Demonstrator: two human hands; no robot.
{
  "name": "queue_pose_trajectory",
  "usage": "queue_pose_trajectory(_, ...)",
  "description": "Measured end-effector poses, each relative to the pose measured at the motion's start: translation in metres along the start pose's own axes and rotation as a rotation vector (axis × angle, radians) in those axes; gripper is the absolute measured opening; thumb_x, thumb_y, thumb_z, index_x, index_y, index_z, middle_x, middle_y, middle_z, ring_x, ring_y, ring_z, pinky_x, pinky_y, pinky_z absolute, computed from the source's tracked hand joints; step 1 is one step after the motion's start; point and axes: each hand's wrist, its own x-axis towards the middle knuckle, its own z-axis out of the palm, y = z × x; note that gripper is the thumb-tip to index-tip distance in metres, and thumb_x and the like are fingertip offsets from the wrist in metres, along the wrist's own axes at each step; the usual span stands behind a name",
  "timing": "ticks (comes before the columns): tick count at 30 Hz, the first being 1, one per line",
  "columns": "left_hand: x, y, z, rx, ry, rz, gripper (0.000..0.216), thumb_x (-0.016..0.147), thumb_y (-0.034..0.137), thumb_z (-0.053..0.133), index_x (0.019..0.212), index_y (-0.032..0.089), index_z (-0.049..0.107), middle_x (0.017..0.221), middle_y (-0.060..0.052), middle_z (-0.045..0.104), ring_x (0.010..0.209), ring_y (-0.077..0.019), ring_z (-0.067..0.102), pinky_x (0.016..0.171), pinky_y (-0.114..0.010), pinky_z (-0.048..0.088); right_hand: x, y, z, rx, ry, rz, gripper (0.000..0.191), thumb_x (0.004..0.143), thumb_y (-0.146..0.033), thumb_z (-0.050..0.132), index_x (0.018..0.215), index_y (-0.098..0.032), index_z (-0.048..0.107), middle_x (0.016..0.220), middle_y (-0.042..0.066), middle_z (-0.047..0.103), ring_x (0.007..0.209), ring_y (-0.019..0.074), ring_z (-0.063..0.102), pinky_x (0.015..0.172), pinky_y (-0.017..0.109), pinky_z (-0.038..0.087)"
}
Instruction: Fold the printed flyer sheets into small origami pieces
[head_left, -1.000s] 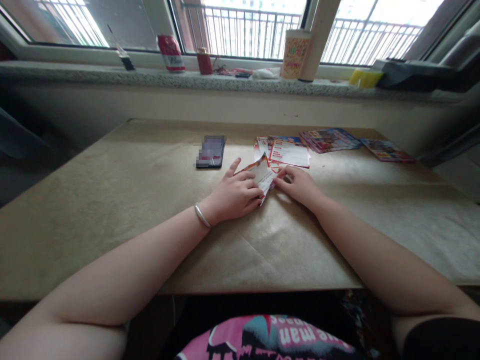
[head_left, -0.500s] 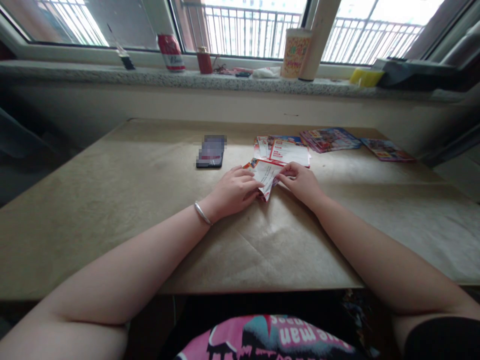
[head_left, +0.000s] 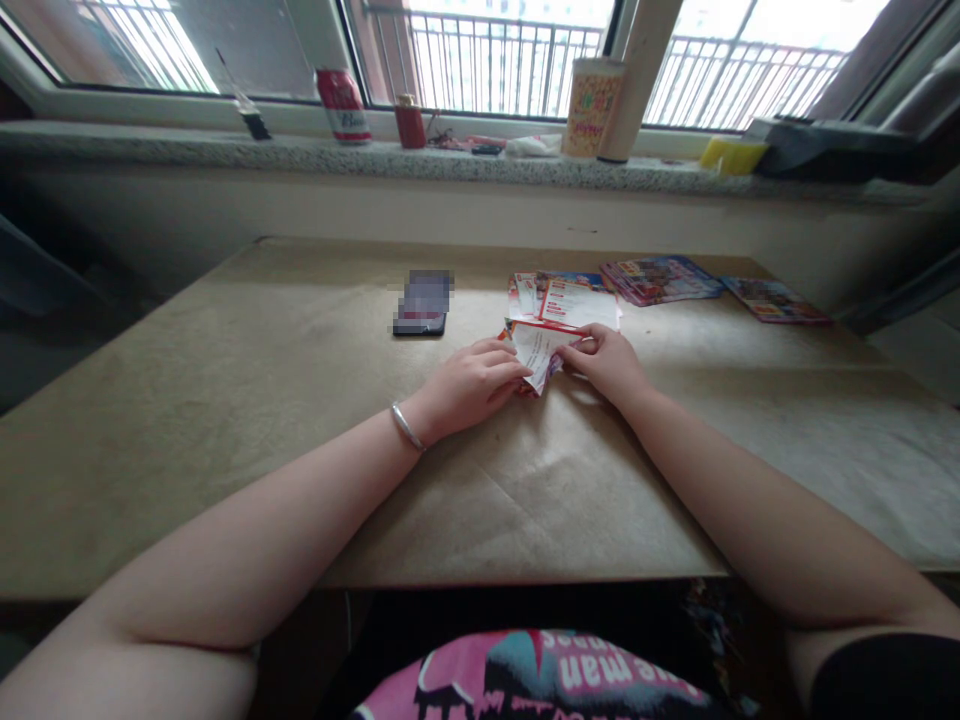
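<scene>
A printed sheet of paper (head_left: 534, 348), white with red and orange edges, lies partly folded on the table between my hands. My left hand (head_left: 480, 378) rests over its left side, fingers stretched out and pressing it down. My right hand (head_left: 604, 362) pinches the right edge, where a creased flap with a coloured underside shows. Just behind the sheet are more printed leaflets (head_left: 581, 302), white and red, close to my right fingertips. The underside of the folded sheet is mostly hidden.
A phone (head_left: 424, 305) lies left of the sheet. Stacks of colourful leaflets (head_left: 660, 278) and another small pile (head_left: 776, 299) sit at the back right. On the windowsill (head_left: 465, 168) stand a red can (head_left: 343, 108), a red bottle (head_left: 409, 124) and a patterned cup (head_left: 592, 108).
My right hand's fingers have shifted slightly and the sheet's right edge is folded further over. My left hand has slid a little to the right.
</scene>
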Motion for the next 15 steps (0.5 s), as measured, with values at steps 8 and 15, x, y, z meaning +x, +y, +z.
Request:
queue_pose_trajectory(8,0.0022,0.0025,-0.0009,-0.036,0.012,0.033,0.017,0.094,0.019,0.052,0.1,0.017,0.067,0.102,-0.008,0.07,0.097,-0.0167,0.064,0.097,-0.038,0.051,-0.0035,-0.0044,0.0001,-0.122,0.047,-0.048,0.031,0.074,-0.042,0.067,0.06,-0.021,0.05,0.053,-0.003,0.057,0.05,0.0116,0.045,0.05,0.026,0.033)
queue_pose_trajectory(15,0.0007,0.0018,-0.0021,0.02,-0.018,0.01,0.016,0.092,0.019,0.054,0.102,0.019,0.066,0.108,-0.005,0.07,0.103,-0.0174,0.064,0.106,-0.044,0.044,-0.0017,0.0021,-0.0012,-0.138,-0.012,-0.203,0.032,0.087,-0.045,0.051,0.069,-0.02,0.06,0.071,0.002,0.065,0.068,0.0166,0.057,0.068,0.029,0.043)
